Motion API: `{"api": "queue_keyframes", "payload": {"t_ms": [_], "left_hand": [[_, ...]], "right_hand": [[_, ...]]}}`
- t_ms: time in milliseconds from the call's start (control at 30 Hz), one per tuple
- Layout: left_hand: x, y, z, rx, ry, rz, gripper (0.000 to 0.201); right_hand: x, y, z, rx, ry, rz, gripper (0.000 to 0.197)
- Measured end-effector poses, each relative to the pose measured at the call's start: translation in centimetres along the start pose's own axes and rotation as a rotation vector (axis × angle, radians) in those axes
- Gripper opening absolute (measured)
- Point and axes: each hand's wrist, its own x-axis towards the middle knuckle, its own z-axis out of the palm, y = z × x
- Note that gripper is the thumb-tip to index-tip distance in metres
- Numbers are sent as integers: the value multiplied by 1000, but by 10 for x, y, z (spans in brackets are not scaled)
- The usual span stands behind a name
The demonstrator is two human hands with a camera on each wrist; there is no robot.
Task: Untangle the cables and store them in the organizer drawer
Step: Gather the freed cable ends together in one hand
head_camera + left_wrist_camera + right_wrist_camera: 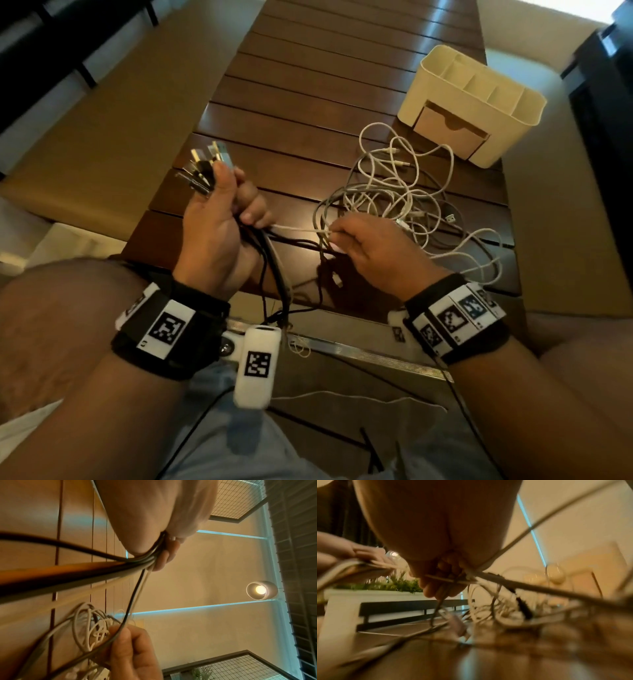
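Several cable plugs (205, 164) are sticking up and away from me out of my left hand (219, 219), which is gripping a bundle of dark and pale cords; their long run is dropping from my fist toward my lap. From the head view, my right hand (373, 246) is pinching one white cable (298, 229), stretched nearly level between my two hands. Beyond it the tangled pile (397, 192) is lying on the slatted wooden table (308, 85), with the cream organizer (476, 102) standing at the far right, its drawer (448, 133) closed and facing the pile.

From the left wrist view, my left fingers (164, 558) are curling round the gathered cords, which are fanning out from the fist, and a dark cable (132, 601) is running on to my right hand (135, 654).

From the right wrist view, blurred, my right fingers (447, 566) are closing on a thin pale cable crossing the frame, with the tangle lying on the wood.
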Motion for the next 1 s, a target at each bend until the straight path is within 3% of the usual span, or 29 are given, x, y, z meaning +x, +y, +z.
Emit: {"api": "queue_keyframes", "payload": {"t_ms": [100,200,400,533,633,733,867,933,1000], "left_hand": [[1,1,-3,136,-12,6,24],[-4,-7,-3,481,-58,4,23],[-18,-14,14,910,-369,-73,22],[-17,-12,15,938,-368,52,17],[-17,-6,11,819,-361,137,13],[-15,3,8,620,-318,106,10],[-10,21,-3,370,-187,48,21],[-6,21,-11,397,-160,21,20],[-6,12,-17,570,-160,-33,24]], "right_hand": [[3,2,-12,-30,77,-13,18],[2,-3,-19,6,164,-54,13],[2,-16,-24,19,233,-153,16],[0,-19,-24,57,217,-161,26],[1,-25,-29,89,202,-164,26],[3,-24,-38,-14,175,-157,35],[2,6,-49,-199,42,115,32],[1,13,-54,-220,22,220,27],[1,9,-56,-216,54,221,15]]}}
